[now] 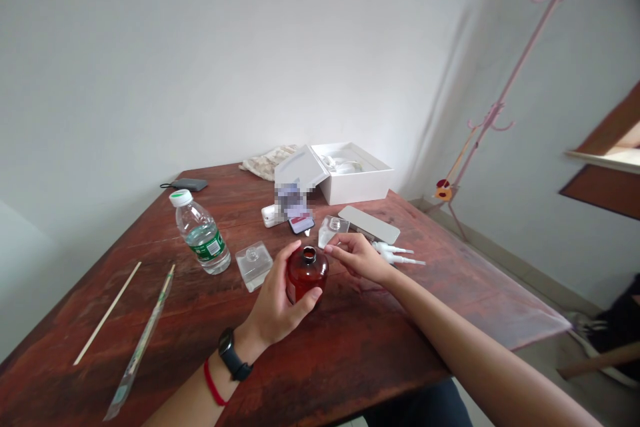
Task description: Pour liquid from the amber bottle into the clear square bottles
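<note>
The left hand [274, 305] curls its fingers round an upright bottle [314, 272]; just right of its open mouth [309, 254], the right hand [361, 256] bends its fingers, grip unclear.

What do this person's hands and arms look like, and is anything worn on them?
Both hands are human and ungloved, with no sleeves showing. Beyond the left hand sit a dark watch and a thin red bracelet. The right hand shows no jewellery.
</note>
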{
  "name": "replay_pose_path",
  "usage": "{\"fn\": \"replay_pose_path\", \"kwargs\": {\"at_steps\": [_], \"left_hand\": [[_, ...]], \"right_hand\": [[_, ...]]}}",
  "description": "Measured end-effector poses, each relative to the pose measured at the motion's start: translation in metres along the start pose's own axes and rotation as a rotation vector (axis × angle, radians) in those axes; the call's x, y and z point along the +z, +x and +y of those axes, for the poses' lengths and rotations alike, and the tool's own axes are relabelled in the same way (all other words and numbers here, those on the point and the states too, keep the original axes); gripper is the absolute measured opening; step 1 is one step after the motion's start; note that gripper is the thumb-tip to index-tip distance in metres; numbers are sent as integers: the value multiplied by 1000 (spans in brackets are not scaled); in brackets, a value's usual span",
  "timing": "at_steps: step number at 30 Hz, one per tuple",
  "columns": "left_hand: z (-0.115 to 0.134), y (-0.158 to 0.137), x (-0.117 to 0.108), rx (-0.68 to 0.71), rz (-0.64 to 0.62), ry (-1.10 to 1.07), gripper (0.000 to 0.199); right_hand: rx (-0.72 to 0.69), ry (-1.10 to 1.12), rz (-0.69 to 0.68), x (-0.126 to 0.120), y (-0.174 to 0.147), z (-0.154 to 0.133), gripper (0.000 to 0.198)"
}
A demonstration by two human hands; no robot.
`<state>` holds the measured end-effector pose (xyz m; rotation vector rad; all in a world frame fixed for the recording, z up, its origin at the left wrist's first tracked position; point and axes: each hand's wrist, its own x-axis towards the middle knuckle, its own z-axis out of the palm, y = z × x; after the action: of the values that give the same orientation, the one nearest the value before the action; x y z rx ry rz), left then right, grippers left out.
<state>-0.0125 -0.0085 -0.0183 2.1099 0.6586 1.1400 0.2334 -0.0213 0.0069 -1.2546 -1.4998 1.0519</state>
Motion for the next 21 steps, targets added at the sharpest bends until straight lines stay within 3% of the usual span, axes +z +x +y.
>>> {"fn": "replay_pose_path", "kwargs": {"at_steps": [21], "left_hand": [[0,0,0,4,-7,-16,78]], "right_hand": [[-50,-27,15,0,0,-1,63]]}}
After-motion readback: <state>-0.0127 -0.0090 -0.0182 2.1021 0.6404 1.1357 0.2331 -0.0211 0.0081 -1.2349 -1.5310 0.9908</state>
